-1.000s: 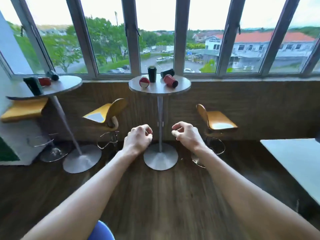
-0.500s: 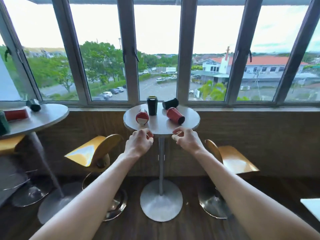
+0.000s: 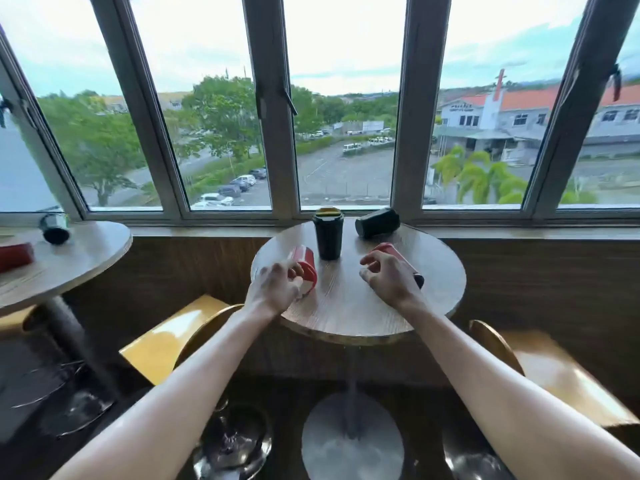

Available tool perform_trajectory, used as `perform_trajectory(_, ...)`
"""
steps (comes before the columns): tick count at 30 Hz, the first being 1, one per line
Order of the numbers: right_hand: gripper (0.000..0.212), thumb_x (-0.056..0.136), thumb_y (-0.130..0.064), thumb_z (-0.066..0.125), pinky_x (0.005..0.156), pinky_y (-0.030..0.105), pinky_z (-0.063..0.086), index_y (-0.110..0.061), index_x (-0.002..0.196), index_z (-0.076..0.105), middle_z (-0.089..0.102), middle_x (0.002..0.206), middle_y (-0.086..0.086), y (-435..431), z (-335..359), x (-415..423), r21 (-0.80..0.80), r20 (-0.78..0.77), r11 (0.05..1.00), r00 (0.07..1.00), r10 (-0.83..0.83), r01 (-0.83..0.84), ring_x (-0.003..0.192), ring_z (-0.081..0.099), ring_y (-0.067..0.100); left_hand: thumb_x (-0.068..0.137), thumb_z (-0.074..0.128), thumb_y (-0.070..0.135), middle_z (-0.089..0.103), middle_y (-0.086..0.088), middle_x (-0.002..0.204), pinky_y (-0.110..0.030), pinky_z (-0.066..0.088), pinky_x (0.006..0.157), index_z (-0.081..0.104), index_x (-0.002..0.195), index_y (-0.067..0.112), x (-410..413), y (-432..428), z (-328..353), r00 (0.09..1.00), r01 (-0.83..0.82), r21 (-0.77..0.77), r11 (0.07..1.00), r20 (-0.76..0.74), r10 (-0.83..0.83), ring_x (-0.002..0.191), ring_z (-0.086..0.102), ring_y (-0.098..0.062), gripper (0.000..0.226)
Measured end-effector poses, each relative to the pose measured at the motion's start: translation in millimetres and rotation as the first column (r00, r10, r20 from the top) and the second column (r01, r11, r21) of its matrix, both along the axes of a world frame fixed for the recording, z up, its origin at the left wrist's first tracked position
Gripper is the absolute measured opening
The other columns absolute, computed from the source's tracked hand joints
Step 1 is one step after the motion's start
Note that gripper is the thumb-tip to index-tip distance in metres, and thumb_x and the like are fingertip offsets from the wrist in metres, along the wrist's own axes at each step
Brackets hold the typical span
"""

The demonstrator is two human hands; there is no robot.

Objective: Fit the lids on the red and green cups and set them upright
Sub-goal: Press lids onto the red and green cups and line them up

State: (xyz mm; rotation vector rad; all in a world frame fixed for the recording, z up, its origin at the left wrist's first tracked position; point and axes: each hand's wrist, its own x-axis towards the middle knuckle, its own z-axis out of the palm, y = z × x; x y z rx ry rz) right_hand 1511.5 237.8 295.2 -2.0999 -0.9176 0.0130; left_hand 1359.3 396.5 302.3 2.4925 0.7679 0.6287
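Note:
On the small round table (image 3: 356, 317) a dark green cup (image 3: 328, 237) stands upright with its lid on. A second dark cup (image 3: 376, 222) lies on its side behind it to the right. Two red cups lie on their sides: the left red cup (image 3: 306, 266) and the right red cup (image 3: 398, 256), which has a dark end facing me. My left hand (image 3: 277, 287) hovers at the near end of the left red cup, fingers curled and apart. My right hand (image 3: 389, 280) hangs over the right red cup, fingers spread, and hides most of it.
A second round table (image 3: 69, 261) at the left carries a lying red cup (image 3: 15, 256) and a lying dark cup (image 3: 54, 227). Yellow stools stand at the left (image 3: 169, 337) and right (image 3: 554, 368) of the centre table. The window sill runs close behind.
I have come closer to the centre table. Both hands moved forward from in front of the table edge to over the two lying red cups, and the fingers have opened.

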Motion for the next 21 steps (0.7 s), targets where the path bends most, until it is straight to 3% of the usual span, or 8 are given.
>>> perform_trajectory(5, 0.024, 0.085, -0.020, 0.065, 0.090, 0.040, 0.054, -0.015, 0.108, 0.069, 0.073, 0.102, 0.004, 60, -13, 64, -0.059, -0.041, 0.998, 0.999, 0.019, -0.021, 0.097, 0.068, 0.023, 0.090, 0.055, 0.008, 0.061, -0.012, 0.124, -0.036, 0.051, 0.089, 0.067, 0.116, 0.010, 54, 63, -3, 0.999, 0.032, -0.021, 0.999, -0.044, -0.032, 0.110, 0.060, -0.029, 0.028)
perform_trajectory(10, 0.024, 0.085, -0.021, 0.066, 0.089, 0.040, 0.055, -0.014, 0.108, 0.069, 0.073, 0.103, 0.007, 104, -27, 94, -0.053, -0.115, 0.996, 0.991, 0.062, -0.069, 0.094, 0.068, 0.022, 0.079, 0.054, -0.010, 0.057, -0.011, 0.128, -0.046, 0.042, 0.104, 0.067, 0.118, 0.017, 83, 124, -10, 0.973, 0.162, 0.000, 0.987, -0.169, -0.160, 0.122, 0.051, -0.028, 0.050)
perform_trajectory(12, 0.027, 0.084, -0.021, 0.068, 0.090, 0.040, 0.055, -0.015, 0.111, 0.068, 0.072, 0.104, 0.007, 118, -32, 100, -0.057, -0.139, 0.994, 0.986, 0.089, -0.098, 0.095, 0.068, 0.022, 0.076, 0.061, -0.007, 0.051, -0.007, 0.138, -0.051, 0.031, 0.112, 0.062, 0.128, 0.026, 93, 141, -6, 0.905, 0.305, 0.005, 0.952, -0.313, -0.289, 0.134, 0.041, -0.027, 0.061)
perform_trajectory(16, 0.032, 0.086, -0.019, 0.068, 0.092, 0.039, 0.053, -0.015, 0.117, 0.065, 0.069, 0.112, 0.009, 140, -38, 107, -0.050, -0.144, 0.995, 0.986, 0.083, -0.091, 0.100, 0.066, 0.023, 0.081, 0.067, 0.003, 0.031, 0.002, 0.155, -0.054, 0.019, 0.118, 0.043, 0.141, 0.041, 112, 162, 1, 0.682, 0.485, -0.091, 0.870, -0.583, -0.441, 0.145, 0.021, -0.021, 0.075)
perform_trajectory(21, 0.058, 0.084, -0.016, 0.068, 0.105, 0.040, 0.033, -0.017, 0.138, 0.046, 0.039, 0.138, 0.016, 168, -30, 120, -0.037, 0.016, 0.999, 1.000, -0.005, 0.005, 0.127, 0.039, 0.034, 0.084, 0.069, 0.009, 0.016, 0.005, 0.155, -0.052, 0.023, 0.117, 0.034, 0.142, 0.053, 125, 169, -2, 0.521, 0.615, -0.043, 0.787, -0.727, -0.447, 0.144, 0.014, -0.022, 0.082)
